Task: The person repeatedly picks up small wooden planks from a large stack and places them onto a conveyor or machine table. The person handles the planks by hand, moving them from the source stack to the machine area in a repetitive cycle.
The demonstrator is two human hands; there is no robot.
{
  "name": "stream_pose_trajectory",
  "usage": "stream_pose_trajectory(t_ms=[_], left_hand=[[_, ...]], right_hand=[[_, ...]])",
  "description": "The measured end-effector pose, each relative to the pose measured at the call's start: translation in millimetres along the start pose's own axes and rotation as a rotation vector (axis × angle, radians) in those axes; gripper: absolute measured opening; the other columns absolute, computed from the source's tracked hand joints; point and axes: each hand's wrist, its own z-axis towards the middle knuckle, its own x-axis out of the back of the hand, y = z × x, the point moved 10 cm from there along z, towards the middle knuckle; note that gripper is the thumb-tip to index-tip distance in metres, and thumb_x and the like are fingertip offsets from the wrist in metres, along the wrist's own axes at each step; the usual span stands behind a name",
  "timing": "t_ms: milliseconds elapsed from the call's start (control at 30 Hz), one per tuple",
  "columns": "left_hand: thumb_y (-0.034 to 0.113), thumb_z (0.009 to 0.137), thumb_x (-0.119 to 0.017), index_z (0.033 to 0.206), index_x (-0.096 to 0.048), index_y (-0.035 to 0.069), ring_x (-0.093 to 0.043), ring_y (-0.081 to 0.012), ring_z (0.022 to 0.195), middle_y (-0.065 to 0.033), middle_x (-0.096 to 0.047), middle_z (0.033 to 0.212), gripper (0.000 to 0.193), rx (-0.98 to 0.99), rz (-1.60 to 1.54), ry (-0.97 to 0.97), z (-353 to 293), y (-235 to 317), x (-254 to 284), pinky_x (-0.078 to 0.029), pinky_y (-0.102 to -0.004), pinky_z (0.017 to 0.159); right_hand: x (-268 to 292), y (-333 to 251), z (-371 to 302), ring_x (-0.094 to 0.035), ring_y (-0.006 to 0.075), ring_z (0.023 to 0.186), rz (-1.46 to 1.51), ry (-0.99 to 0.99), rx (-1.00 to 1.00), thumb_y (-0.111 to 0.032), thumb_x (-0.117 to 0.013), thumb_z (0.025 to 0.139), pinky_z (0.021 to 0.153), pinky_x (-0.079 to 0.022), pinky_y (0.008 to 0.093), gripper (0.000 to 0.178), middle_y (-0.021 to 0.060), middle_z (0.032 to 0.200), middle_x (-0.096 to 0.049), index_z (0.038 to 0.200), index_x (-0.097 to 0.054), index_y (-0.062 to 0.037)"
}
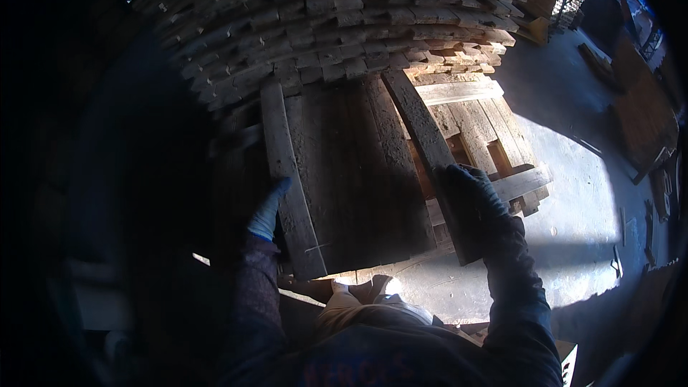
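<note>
Holding a weathered grey wooden pallet (351, 172) tilted before me, my left grip (271, 208) clasps its edge board at nine o'clock. My right grip (469, 197) clamps the three o'clock board, with a stack of pale planks (344, 14) at twelve.

A tall stack of short wooden boards (344, 21) fills the upper view, its right end catching sun. The grey concrete floor (573, 193) is bright on the right, where light falls in a broad patch. More timber piles (645, 118) lie at the far right. The left side is too dark to read, perhaps a wall.
</note>
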Motion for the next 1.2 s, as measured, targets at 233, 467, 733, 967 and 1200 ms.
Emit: stream_pose_trajectory(t_ms=[233,467,733,967,1200], left_hand=[[0.052,0.087,-0.076,0.141,-0.054,0.002,-0.051,-0.0193,0.129,-0.0102,-0.058,0.138,0.077,0.076,-0.173,-0.146,42,-83,71,-0.040,-0.0316,0.112],[0.060,0.076,-0.081,0.140,-0.056,0.003,-0.056,-0.0250,0.121,-0.0122,-0.061,0.131,0.089,0.069,-0.110,-0.112,-58,24,-60,-0.046,-0.0397,0.106],[0.046,0.078,-0.086,0.140,-0.054,0.001,-0.059,-0.0210,0.117,-0.0104,-0.061,0.129,0.082,0.004,-0.137,-0.167,-18,-19,-41,-0.050,-0.0354,0.102],[0.029,0.074,-0.092,0.158,-0.020,0.002,-0.064,-0.0295,0.118,-0.0189,-0.057,0.137,0.113,-0.009,0.195,-0.210,-9,27,79,-0.058,-0.0378,0.094],[0.045,0.070,-0.090,0.162,0.006,0.028,-0.039,-0.0514,0.140,-0.0341,-0.020,0.160,0.134,0.078,1.349,-0.056,32,16,107,-0.037,-0.0600,0.115]], right_hand=[[-42,59,90,-0.066,0.0213,0.096,-0.546,-0.062,0.444,-0.018,-0.063,0.100,0.086,-0.054,0.0322,0.035,0.0129,0.103,-0.071,0.132,-0.059,-0.0031],[-50,58,69,-0.070,0.0280,0.104,0.583,-0.294,-0.194,-0.008,-0.067,0.096,0.090,-0.059,0.0357,0.048,0.0219,0.115,-0.070,0.140,-0.051,0.0024],[-81,74,86,-0.061,0.0214,0.120,-0.139,-0.051,-0.013,-0.026,-0.084,0.084,0.107,-0.045,0.0318,0.095,0.0155,0.127,-0.066,0.155,-0.028,0.0046],[-128,34,56,-0.057,0.0209,0.130,0.097,-0.341,0.109,-0.024,-0.068,0.096,0.113,-0.041,0.0316,0.070,0.0162,0.138,-0.062,0.153,-0.037,0.0021],[-42,54,38,-0.058,0.0231,0.126,0.116,-0.089,-0.063,-0.015,-0.070,0.095,0.108,-0.047,0.0345,0.074,0.0171,0.139,-0.058,0.157,-0.031,-0.0028]])
